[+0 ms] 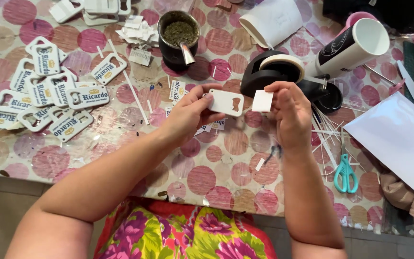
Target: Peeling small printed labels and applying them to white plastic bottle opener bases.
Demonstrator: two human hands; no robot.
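Left hand (pixel 188 115): grasps a white bottle-opener blank (pixel 226 102), rounded rectangle with one cutout.
Right hand (pixel 291 112): pinches a small white square sticker (pixel 262 101).

There is one view only, from a camera worn on the person's head. It looks steeply down and forward over the person's lap onto the surface (pixel 226 168), whose near edge runs across the lower part of the picture, with floor showing below it at both lower corners. The far edge lies beyond the top of the frame. The camera sits close: both forearms enter from the bottom, and the left hand (pixel 190 115) and right hand (pixel 288 112) meet near the middle, above the surface's near half.
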